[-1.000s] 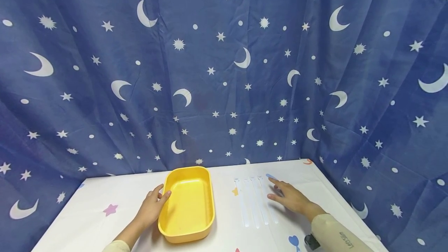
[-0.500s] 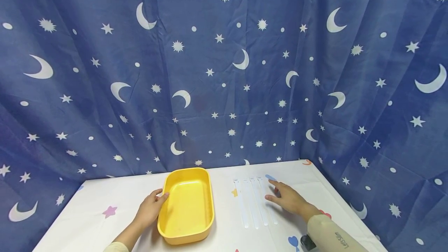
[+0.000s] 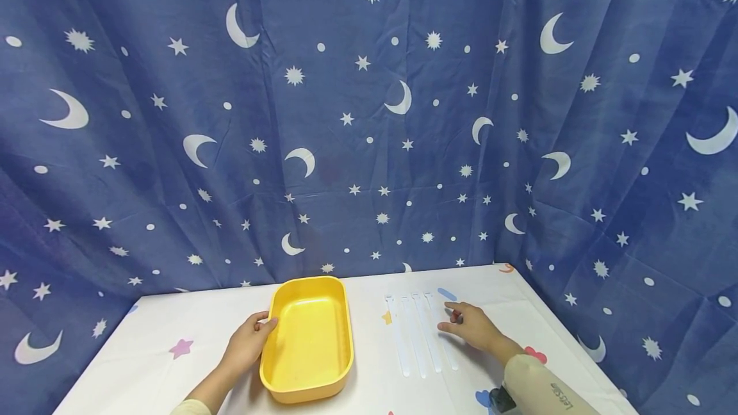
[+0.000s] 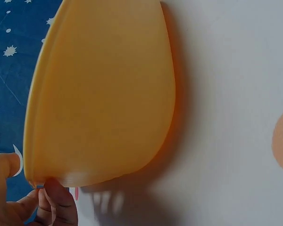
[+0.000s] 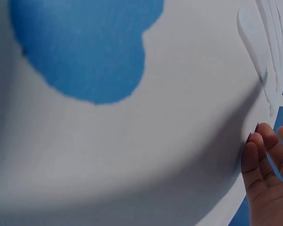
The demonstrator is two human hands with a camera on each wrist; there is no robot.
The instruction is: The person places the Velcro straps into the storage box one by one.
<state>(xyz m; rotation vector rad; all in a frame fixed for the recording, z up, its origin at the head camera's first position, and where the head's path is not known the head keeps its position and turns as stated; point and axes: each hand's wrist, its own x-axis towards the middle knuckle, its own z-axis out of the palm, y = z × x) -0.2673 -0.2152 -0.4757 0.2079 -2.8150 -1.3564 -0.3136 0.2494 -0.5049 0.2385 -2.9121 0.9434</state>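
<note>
A yellow plastic tub (image 3: 305,344) with rounded corners stands on the table. My left hand (image 3: 249,341) grips its left rim, thumb at the top edge and fingers against the outer wall; in the left wrist view the tub's outer side (image 4: 104,94) rises above those fingers (image 4: 59,200). Several slim white plastic sticks (image 3: 418,338), each with a small cross-piece at the far end, lie in a row right of the tub. My right hand (image 3: 475,327) hovers just right of that row, thumb and fingers apart with nothing held. One stick's rounded end (image 5: 250,40) shows in the right wrist view.
A white cloth (image 3: 219,312) printed with coloured shapes covers the table. Blue curtains (image 3: 346,114) with moons and stars hang close behind its back edge and along the right side. A dark object (image 3: 503,400) sits at the right wrist.
My right hand has drawn back slightly towards me, its index finger bending more and uncovering a blue printed shape. The left hand and tub stay nearly as they were.
</note>
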